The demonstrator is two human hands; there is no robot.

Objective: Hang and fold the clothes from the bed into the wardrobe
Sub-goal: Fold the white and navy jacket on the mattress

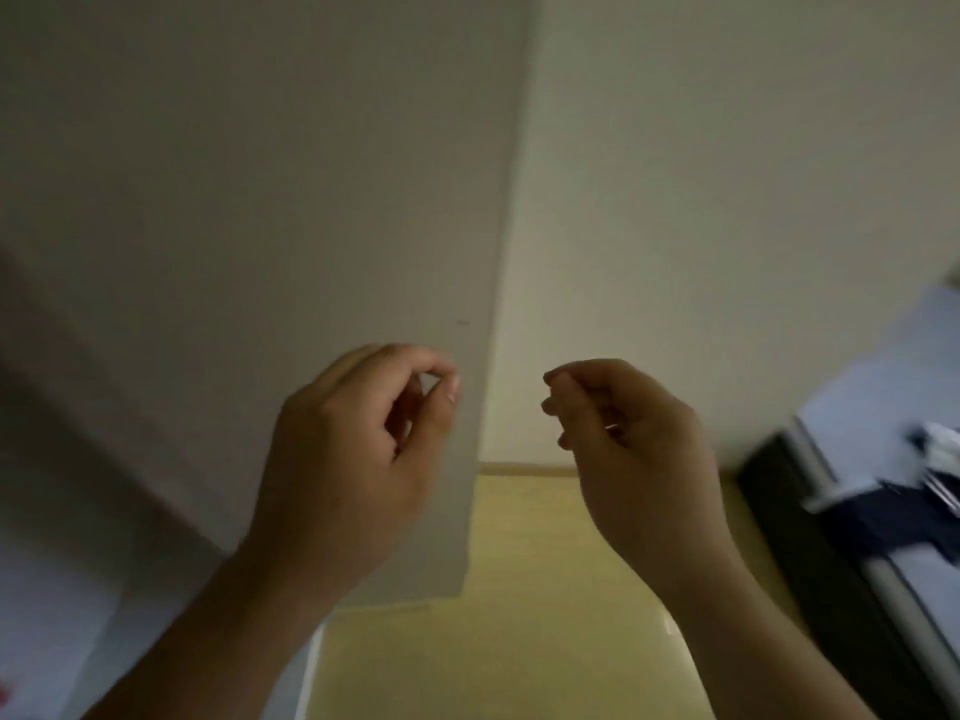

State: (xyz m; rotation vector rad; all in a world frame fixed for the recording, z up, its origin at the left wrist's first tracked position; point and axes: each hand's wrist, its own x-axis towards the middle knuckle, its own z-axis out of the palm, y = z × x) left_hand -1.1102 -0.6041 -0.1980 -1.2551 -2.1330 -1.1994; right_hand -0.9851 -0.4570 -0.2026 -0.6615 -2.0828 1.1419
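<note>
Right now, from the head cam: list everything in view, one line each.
panel: one, grey-white, upright, left and centre; possibly the wardrobe
wall: one, cream, upper right, behind the panel
floor: one, yellowish, bottom centre
skirting: one strip, tan, at the wall's foot
bed: one, pale blue sheet, dark frame, right edge, blurred
clothes: dark navy, count unclear, on the bed
pale surface: one, whitish, red mark, bottom left, too blurred to identify
left hand: one, raised before the panel, thumb and forefinger meeting, nothing visible in its grip
right hand: one, raised before the wall, fingers curled, nothing visible in its grip
</note>
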